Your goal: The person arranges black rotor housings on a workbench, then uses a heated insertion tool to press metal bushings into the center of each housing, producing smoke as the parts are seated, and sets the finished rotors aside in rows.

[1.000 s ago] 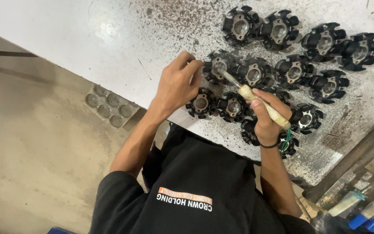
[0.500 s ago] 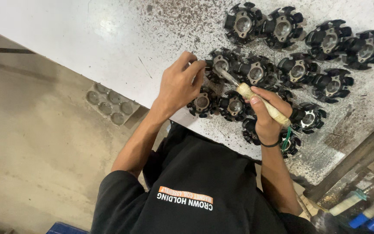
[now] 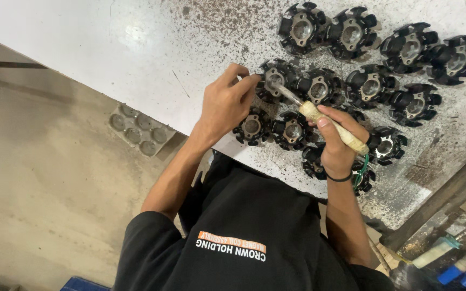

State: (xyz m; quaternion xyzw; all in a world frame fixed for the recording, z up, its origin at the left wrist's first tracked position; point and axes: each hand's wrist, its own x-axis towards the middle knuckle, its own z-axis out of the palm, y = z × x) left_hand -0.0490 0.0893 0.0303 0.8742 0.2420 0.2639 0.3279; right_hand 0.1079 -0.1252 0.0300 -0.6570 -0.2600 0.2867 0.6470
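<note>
Right hand (image 3: pixel 336 144) clenched a wooden-handled tool (image 3: pixel 330 125), its long axis slanting toward the stator core (image 3: pixel 274 81), which the left hand (image 3: pixel 225 102) pinched at its rim, well in from the near edge of the white table (image 3: pixel 109 37).

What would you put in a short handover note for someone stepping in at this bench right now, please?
Left hand: fingertips steady the black toothed part at the left end of the middle row.
Right hand: gripping a wooden-handled tool, its metal tip on that same part.
About fourteen similar parts lie in rows on the white speckled table.
Nothing shows which parts are finished or left; check each one.
</note>
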